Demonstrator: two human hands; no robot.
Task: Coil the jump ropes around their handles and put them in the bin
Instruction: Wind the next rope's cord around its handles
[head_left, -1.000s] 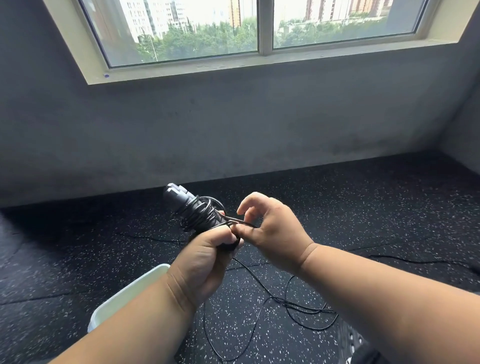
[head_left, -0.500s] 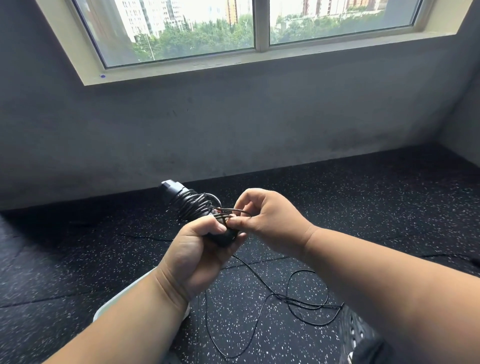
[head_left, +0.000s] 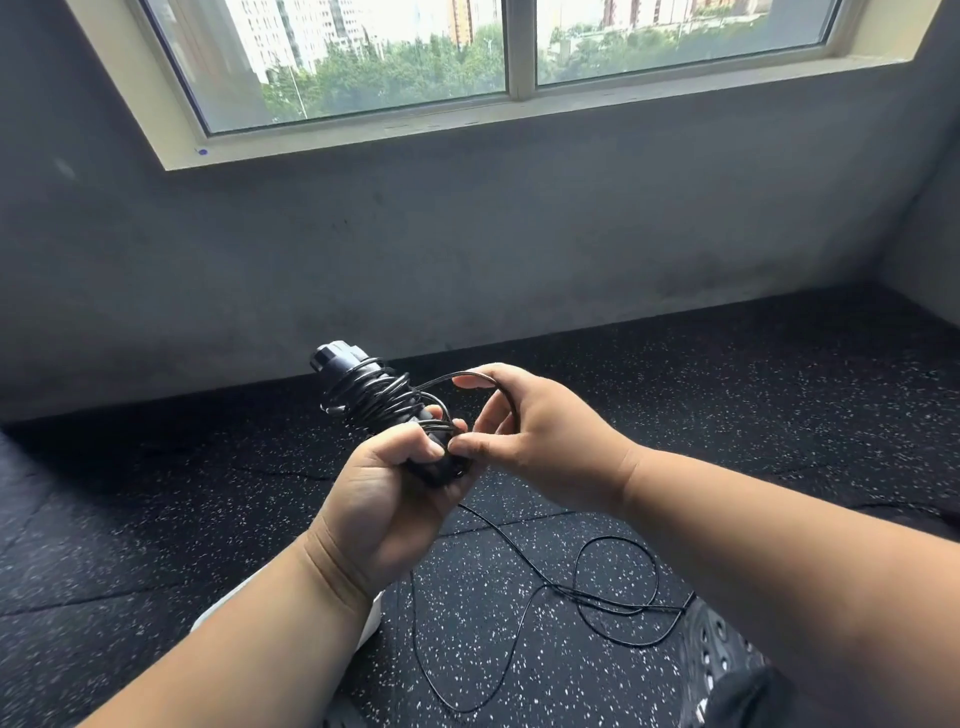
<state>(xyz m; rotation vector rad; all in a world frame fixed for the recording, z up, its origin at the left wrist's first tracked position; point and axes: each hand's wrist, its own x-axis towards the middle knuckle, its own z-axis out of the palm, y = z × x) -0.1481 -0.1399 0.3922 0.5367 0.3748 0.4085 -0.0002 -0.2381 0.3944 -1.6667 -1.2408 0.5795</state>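
Note:
My left hand (head_left: 389, 499) grips the black jump rope handles (head_left: 358, 384), which point up and to the left with several turns of thin black cord wound around them. My right hand (head_left: 540, 441) pinches the cord (head_left: 441, 379) next to the handles, a loop arching over its fingers. The loose rest of the rope (head_left: 613, 597) hangs from the handles and lies in curls on the floor below. A white bin (head_left: 371, 618) shows only as a small corner under my left forearm; the forearm hides most of it.
Black rubber flooring with white speckles (head_left: 727, 415) runs to a grey wall (head_left: 467, 234) under a window (head_left: 509, 52). A dark perforated shoe (head_left: 717, 649) sits at the lower right beneath my right forearm.
My right hand has lifted a loop of cord up over the handles. Both hands sit a little higher and the loose cord on the floor has shifted.

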